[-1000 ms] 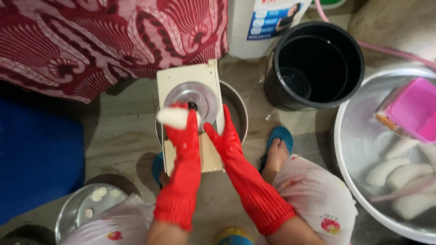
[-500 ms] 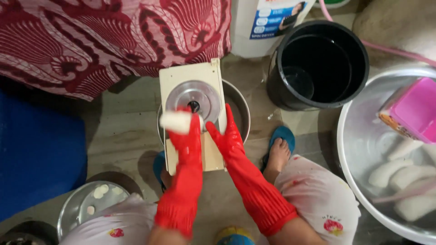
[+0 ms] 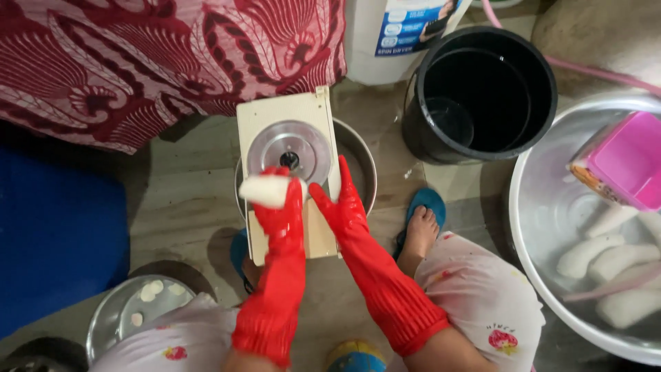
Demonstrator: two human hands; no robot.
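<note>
Nearest: knees in pale printed cloth, bottom edge. By the left knee a small steel plate (image 3: pixel 117 320) on the floor w/ a few white slices. Right foot in a blue sandal (image 3: pixel 421 207) on the tiled floor, between the slicer and the big basin.

Left hand (image 3: pixel 281 203), red rubber glove, grip clenched round a white peeled root piece (image 3: pixel 268 189), pressing it on the lower left edge of the round metal disc (image 3: pixel 289 151). Right hand (image 3: pixel 341 200), also gloved, grip released: fingers flat and straight along the right edge of the cream slicer board (image 3: pixel 282 117), holding nothing.

Board lies across a steel bowl (image 3: pixel 361 162); bowl rim shows right of the board, some open room there.

Right side: wide steel basin (image 3: pixel 544 207), w/ more white peeled pieces (image 3: pixel 606 258) and a pink box (image 3: pixel 626 165) at its upper rim. Basin edge near the right knee, tight.

Further: black bucket (image 3: pixel 482 89), apart from the bowl by a narrow strip of floor. Left: blue mat (image 3: pixel 55 234). Far top: red patterned cloth (image 3: pixel 158 55) and a white container (image 3: pixel 399 34), just behind the board's top edge.
</note>
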